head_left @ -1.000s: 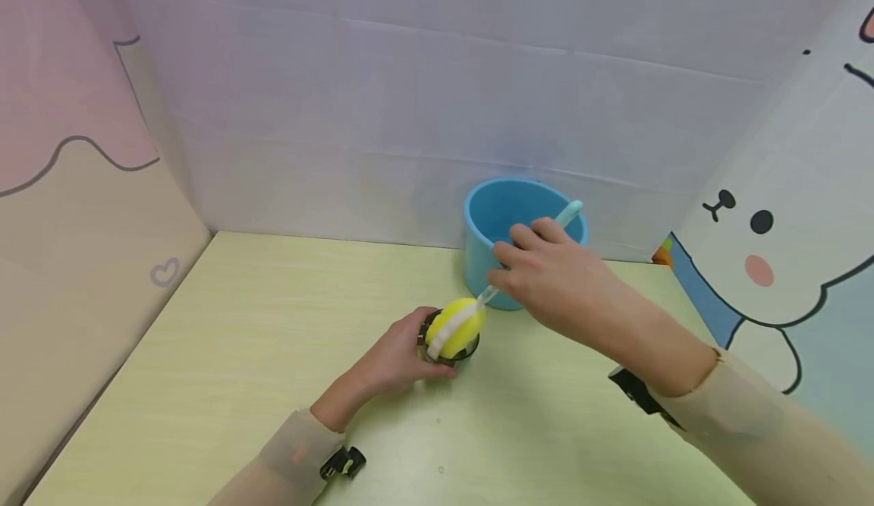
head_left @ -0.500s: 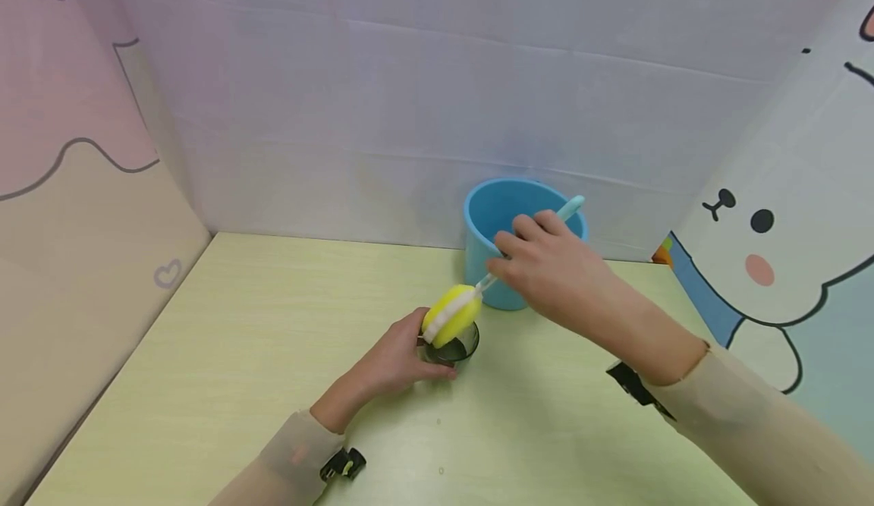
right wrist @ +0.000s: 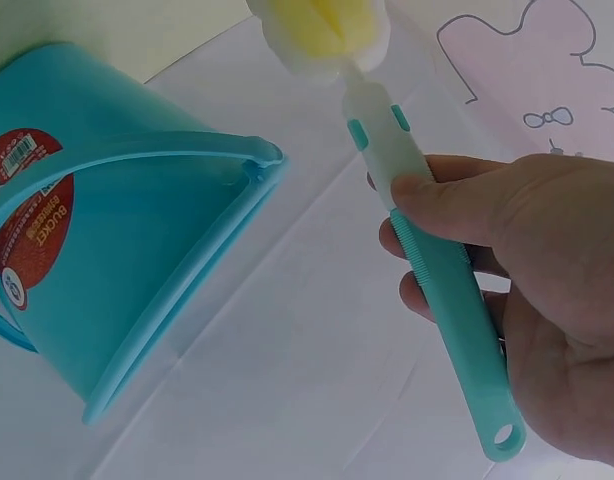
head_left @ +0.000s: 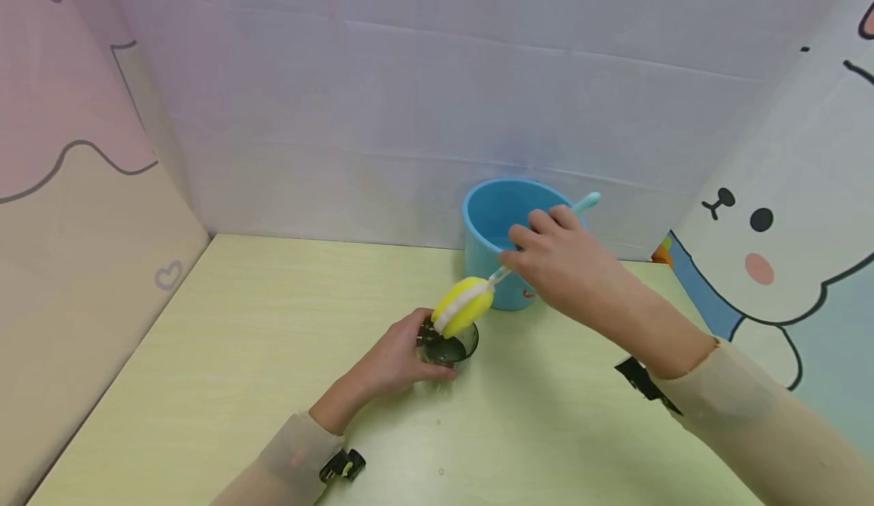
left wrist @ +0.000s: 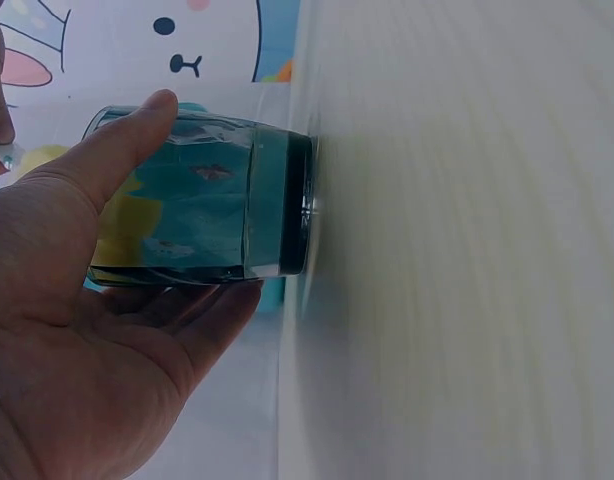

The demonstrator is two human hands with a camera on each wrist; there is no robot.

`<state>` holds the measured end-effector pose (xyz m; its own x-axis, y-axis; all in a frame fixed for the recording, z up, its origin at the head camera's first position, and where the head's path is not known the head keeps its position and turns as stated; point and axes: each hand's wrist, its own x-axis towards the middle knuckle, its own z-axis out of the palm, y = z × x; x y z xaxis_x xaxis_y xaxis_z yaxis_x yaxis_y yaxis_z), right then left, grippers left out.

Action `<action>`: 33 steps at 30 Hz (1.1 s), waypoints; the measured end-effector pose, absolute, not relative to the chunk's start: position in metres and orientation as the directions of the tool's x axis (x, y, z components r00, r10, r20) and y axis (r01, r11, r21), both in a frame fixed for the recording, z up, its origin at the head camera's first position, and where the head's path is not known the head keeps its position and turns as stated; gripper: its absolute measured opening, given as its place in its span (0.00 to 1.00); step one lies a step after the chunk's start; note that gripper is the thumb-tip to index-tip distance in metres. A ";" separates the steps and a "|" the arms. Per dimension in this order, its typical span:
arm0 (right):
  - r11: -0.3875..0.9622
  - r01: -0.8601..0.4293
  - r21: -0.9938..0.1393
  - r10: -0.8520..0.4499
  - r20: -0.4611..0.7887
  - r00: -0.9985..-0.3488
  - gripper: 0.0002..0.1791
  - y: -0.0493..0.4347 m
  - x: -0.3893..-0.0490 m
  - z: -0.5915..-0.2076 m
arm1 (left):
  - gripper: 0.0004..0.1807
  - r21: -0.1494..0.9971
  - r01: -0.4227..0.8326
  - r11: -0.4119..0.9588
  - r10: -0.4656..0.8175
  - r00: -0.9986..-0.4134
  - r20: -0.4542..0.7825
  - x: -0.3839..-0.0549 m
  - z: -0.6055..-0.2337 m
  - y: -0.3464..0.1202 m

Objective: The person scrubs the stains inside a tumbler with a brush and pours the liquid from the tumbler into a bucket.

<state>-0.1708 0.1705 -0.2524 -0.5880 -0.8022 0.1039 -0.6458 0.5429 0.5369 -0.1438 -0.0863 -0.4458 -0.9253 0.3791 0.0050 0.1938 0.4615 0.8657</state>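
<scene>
Pale table [head_left: 273,309] | yellow-and-white sponge brush [head_left: 463,306], teal handle [right wrist: 452,300] | dark see-through cup [left wrist: 209,205]

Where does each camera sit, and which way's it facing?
On the head: looks forward and down at left hand and right hand; forearms show.
On the left wrist: faces the glass; left hand, some right hand show.
On the right wrist: faces the brush; right hand shows.
Head and right-wrist views share the blue bucket.

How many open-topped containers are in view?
2: the glass, gripped by the left hand, and the bucket, beyond it near the table's back edge. The bucket's inside is partly hidden, so I can't rule out more there.
</scene>
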 end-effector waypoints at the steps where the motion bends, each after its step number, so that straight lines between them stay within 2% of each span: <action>1: 0.550 -0.646 0.530 -0.798 0.104 -0.594 0.19 0.172 -0.171 -0.252 | 0.50 0.865 0.197 0.462 0.380 -0.925 0.007 -0.144 -0.446 -0.086; 5: 0.574 -0.642 0.509 -0.780 0.099 -0.618 0.15 0.177 -0.169 -0.252 | 0.51 0.862 0.202 0.465 0.382 -0.924 0.011 -0.144 -0.445 -0.087; 9: 0.576 -0.649 0.496 -0.782 0.104 -0.615 0.17 0.184 -0.168 -0.251 | 0.51 0.863 0.203 0.462 0.385 -0.923 0.011 -0.143 -0.445 -0.088; 14: 0.584 -0.661 0.471 -0.780 0.103 -0.617 0.15 0.191 -0.166 -0.251 | 0.50 0.866 0.206 0.456 0.386 -0.922 0.016 -0.143 -0.445 -0.089; 24: 0.610 -0.678 0.410 -0.766 0.089 -0.636 0.17 0.206 -0.164 -0.254 | 0.50 0.861 0.217 0.461 0.386 -0.922 0.026 -0.144 -0.446 -0.090; 33: 0.654 -0.690 0.310 -0.747 0.119 -0.654 0.16 0.224 -0.164 -0.265 | 0.49 0.856 0.220 0.468 0.383 -0.923 0.027 -0.143 -0.446 -0.090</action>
<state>-0.1642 0.2242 -0.2645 -0.6542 -0.7470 0.1188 -0.6902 0.6538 0.3101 -0.1429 -0.0903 -0.4461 -0.9232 0.3835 0.0270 0.2196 0.4684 0.8558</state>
